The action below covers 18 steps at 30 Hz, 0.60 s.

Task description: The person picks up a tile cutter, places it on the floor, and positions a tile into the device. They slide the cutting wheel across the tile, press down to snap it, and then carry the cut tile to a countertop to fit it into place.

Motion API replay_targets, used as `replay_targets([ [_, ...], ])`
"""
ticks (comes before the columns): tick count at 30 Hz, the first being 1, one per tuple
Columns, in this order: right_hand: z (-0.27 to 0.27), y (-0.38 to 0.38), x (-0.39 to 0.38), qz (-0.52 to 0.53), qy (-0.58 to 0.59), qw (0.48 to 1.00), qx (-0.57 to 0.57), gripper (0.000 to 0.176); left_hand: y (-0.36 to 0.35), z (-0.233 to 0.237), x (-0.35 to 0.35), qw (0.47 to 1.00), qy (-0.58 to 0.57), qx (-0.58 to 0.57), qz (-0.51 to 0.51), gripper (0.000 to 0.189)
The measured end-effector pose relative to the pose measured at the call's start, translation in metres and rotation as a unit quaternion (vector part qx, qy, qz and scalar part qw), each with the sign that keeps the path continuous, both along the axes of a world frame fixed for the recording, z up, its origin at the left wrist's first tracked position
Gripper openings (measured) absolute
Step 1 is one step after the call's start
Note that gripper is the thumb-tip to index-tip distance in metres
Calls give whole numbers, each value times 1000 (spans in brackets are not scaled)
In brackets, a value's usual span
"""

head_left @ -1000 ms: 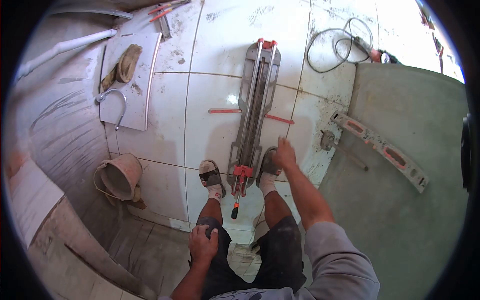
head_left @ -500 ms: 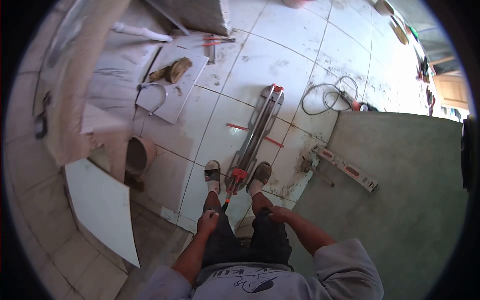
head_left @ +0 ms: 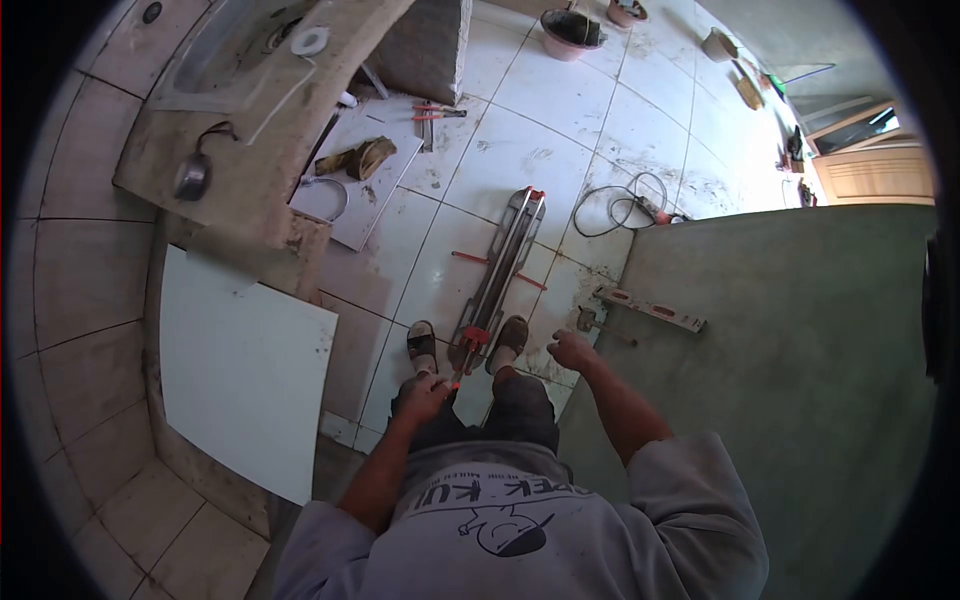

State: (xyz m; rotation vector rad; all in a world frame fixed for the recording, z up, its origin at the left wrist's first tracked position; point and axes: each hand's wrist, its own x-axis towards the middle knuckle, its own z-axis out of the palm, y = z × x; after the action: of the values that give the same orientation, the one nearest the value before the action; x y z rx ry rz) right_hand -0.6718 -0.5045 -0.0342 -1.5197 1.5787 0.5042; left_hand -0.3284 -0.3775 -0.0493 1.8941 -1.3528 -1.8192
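A long tile cutter (head_left: 503,262) with red parts lies on the tiled floor, its handle end between the two shod feet. My left hand (head_left: 425,395) is over the thigh beside the cutter's handle; its fingers are bent, and whether they touch the handle is unclear. On the other side, my right hand (head_left: 572,350) is raised in the air with curled fingers, near a hammer (head_left: 605,326) and a spirit level (head_left: 650,308). What its fingers hold, if anything, is too small to make out.
A large white tile (head_left: 245,365) leans at the left below a rough counter (head_left: 235,180). Pliers (head_left: 438,112) and a loose tile (head_left: 375,200) lie beyond. A corded power tool (head_left: 655,212) rests by the grey wall (head_left: 780,330). Buckets (head_left: 570,35) stand at the back.
My right hand has lifted off the knee and moved forward. My left hand has come nearer the cutter's handle. The view has shifted, showing more of the counter and buckets.
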Motion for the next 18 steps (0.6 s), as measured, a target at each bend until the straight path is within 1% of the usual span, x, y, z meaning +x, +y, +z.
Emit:
replay_targets([
  [1,9,2,8,-13,-1,1000,-20,45,-7,13,10,1000,4,-4,-3,38],
  [3,25,8,26,-31,-3,999,-42,47,-40,74,32,999,35,17,34,40],
  [4,33,9,33,-54,-10,997,-54,48,-52,101,45,999,34,14,29,40],
  [6,56,9,53,-108,-20,990,-91,48,-76,148,66,989,120,-59,69,41],
  [7,61,14,61,-113,-19,989,-97,48,-85,170,76,989,121,-64,63,41],
  [9,68,18,72,-149,-17,980,-129,46,-99,203,94,987,111,-78,82,39],
  [10,65,22,74,-141,-12,981,-129,46,-102,213,101,987,110,-85,79,39],
  [11,62,25,75,-145,-15,980,-136,46,-105,221,107,981,128,-88,116,38],
  [12,58,28,75,-140,-2,984,-107,47,-108,225,112,973,147,-91,151,37],
  [13,53,32,74,-135,12,988,-79,47,-111,227,116,974,148,-96,144,37],
  [15,49,37,77,-136,21,986,-92,46,-111,228,122,969,150,-90,173,32],
  [17,43,41,80,-140,12,988,-65,42,-107,227,127,971,146,-98,162,33],
  [18,37,42,84,-127,13,988,-85,40,-104,226,129,972,140,-104,160,33],
])
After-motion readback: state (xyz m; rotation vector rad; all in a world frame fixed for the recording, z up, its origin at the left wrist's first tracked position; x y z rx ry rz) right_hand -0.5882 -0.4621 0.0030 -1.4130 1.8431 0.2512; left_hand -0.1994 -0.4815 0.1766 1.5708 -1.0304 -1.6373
